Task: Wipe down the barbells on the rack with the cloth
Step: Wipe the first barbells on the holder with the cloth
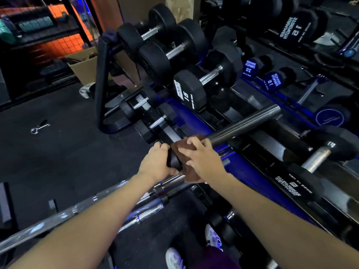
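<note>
A barbell lies across the view, its dark sleeve (pixel 246 123) pointing up to the right over the dumbbell rack and its chrome shaft (pixel 81 210) running down to the left. A brown cloth (pixel 182 148) is wrapped around the bar at the collar. My right hand (pixel 202 158) lies over the cloth, fingers curled, pressing it to the bar. My left hand (pixel 157 162) grips the black collar just left of the cloth. A second chrome bar (pixel 143 212) lies below the first.
A blue and black rack (pixel 244 171) holds black dumbbells (pixel 202 80) to the right and behind. A black triangular frame (pixel 101 84), a cardboard box (pixel 85 65) and a small tool (pixel 39 127) on the dark floor sit to the left. My shoes (pixel 174 259) show below.
</note>
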`<state>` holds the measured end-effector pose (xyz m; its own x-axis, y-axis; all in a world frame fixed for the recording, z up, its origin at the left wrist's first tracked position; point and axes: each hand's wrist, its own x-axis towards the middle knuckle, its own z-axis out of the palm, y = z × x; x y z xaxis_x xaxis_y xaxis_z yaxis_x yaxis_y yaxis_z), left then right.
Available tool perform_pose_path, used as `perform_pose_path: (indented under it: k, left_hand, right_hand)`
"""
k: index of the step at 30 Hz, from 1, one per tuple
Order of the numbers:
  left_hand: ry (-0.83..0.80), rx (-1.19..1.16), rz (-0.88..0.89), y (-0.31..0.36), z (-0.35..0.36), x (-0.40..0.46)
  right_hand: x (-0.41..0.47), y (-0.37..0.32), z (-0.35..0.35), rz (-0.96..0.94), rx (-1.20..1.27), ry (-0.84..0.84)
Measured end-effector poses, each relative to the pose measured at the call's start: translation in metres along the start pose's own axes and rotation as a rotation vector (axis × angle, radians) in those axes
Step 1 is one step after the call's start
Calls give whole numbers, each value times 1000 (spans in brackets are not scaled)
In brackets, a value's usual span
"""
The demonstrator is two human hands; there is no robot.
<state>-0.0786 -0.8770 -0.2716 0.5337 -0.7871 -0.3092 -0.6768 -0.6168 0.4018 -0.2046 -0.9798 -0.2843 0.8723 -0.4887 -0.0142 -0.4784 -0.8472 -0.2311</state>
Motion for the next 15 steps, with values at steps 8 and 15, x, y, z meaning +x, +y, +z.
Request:
perform_pose_path:
  k: [8, 15]
  left_hand:
    - [-307, -63, -109, 3, -25, 32]
    - [-204, 160, -63, 32, -15, 27]
  right_hand:
    - [9, 81, -15, 226, 55, 89]
    - [-2, 7, -2, 127, 157, 55]
